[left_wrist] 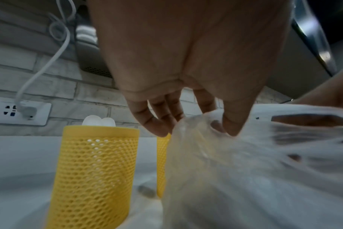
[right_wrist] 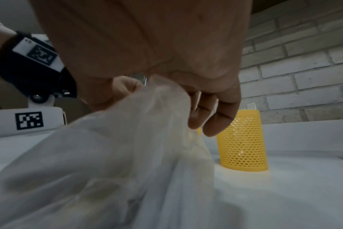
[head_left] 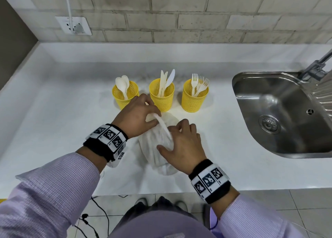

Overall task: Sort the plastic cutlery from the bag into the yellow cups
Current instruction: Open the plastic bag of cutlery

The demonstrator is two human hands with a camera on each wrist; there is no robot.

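Observation:
A white plastic bag (head_left: 156, 148) lies crumpled on the white counter (head_left: 62, 130), just in front of three yellow mesh cups. The left cup (head_left: 125, 97) holds spoons, the middle cup (head_left: 161, 97) holds knives, and the right cup (head_left: 195, 99) holds forks. My left hand (head_left: 152, 119) pinches the bag's twisted handle near the middle cup. My right hand (head_left: 166, 138) grips a fold of the bag. In the left wrist view, thumb and fingers of the left hand (left_wrist: 219, 124) pinch the bag (left_wrist: 235, 178) beside the spoon cup (left_wrist: 94, 170). The right wrist view shows the right hand (right_wrist: 161, 99) holding the bag (right_wrist: 127, 162), with the fork cup (right_wrist: 243, 139) behind. What is inside the bag is hidden.
A steel sink (head_left: 251, 97) with a tap (head_left: 316, 67) takes up the right side of the counter. A wall socket (head_left: 73, 25) with a plugged cable sits on the brick wall at back left. The counter's front edge runs close below my wrists.

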